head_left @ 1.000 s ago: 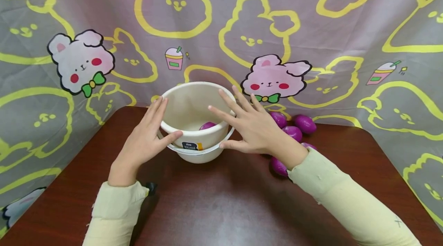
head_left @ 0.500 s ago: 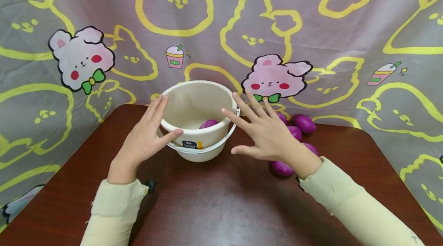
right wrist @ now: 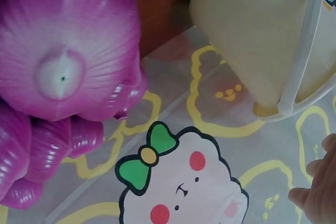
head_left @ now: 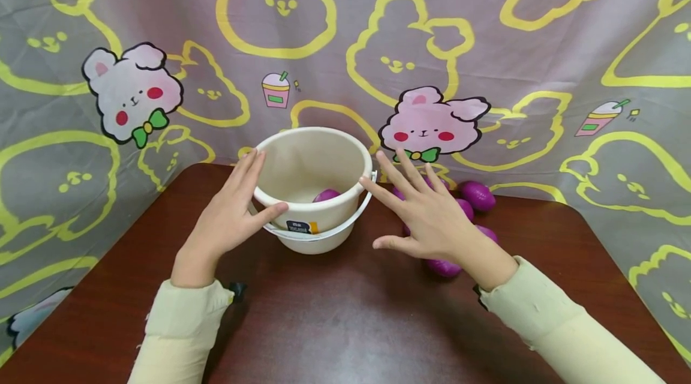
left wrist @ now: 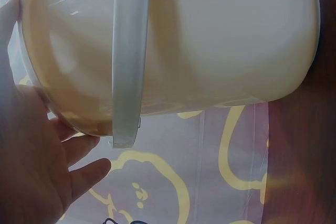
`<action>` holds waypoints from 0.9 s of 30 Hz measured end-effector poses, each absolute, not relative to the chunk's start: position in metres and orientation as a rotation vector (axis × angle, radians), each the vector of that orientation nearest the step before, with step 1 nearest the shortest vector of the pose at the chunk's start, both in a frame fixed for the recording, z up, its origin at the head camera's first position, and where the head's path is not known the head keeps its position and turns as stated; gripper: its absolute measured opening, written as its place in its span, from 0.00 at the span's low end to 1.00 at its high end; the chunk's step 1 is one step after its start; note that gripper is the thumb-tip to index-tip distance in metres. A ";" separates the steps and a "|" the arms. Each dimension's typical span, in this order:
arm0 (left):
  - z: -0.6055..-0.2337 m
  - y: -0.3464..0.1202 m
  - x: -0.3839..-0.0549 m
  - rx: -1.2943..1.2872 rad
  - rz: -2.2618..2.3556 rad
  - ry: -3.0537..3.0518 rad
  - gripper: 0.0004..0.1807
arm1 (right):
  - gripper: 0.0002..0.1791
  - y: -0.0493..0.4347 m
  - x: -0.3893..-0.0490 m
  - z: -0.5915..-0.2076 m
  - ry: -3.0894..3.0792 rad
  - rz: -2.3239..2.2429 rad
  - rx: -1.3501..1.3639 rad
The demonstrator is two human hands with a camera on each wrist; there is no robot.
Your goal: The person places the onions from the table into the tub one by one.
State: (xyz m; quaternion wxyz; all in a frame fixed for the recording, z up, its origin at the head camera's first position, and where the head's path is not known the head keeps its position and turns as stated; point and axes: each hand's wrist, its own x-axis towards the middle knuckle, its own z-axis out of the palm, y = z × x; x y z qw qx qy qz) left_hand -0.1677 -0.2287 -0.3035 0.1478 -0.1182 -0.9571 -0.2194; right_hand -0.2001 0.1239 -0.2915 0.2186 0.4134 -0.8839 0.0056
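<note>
A cream bucket (head_left: 337,215) with a white handle stands on the table, and a purple onion (head_left: 326,195) lies inside it. My left hand (head_left: 221,222) rests on the bucket's left side, thumb at the near rim and fingers extended along the outside. In the left wrist view, the bucket wall (left wrist: 226,40) fills the top, and some fingertips stand off it. My right hand (head_left: 432,219) hovers right of the bucket with fingers spread, holding nothing. Several purple onions (head_left: 477,195) sit beyond and beneath it, partly hidden. One onion (right wrist: 68,40) looms large in the right wrist view.
The dark brown table (head_left: 324,324) reaches back to a patterned curtain (head_left: 324,42) that hangs close behind the bucket. The bucket's handle (head_left: 367,201) hangs low around its front. A small black object (head_left: 236,291) shows at the left cuff.
My right hand has moved away from the bucket's right rim, to the right and slightly down, over the onions. The left hand has stayed at the bucket.
</note>
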 end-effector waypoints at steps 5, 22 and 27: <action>-0.304 -0.229 -0.168 -0.348 -0.638 -2.744 0.55 | 0.54 0.130 -0.199 -0.295 -2.455 -0.018 1.125; -0.306 -0.230 -0.167 -0.339 -0.632 -2.748 0.54 | 0.54 0.148 -0.193 -0.308 -2.498 -0.009 1.099; -0.304 -0.229 -0.167 -0.337 -0.626 -2.744 0.55 | 0.54 0.155 -0.192 -0.313 -2.508 -0.003 1.088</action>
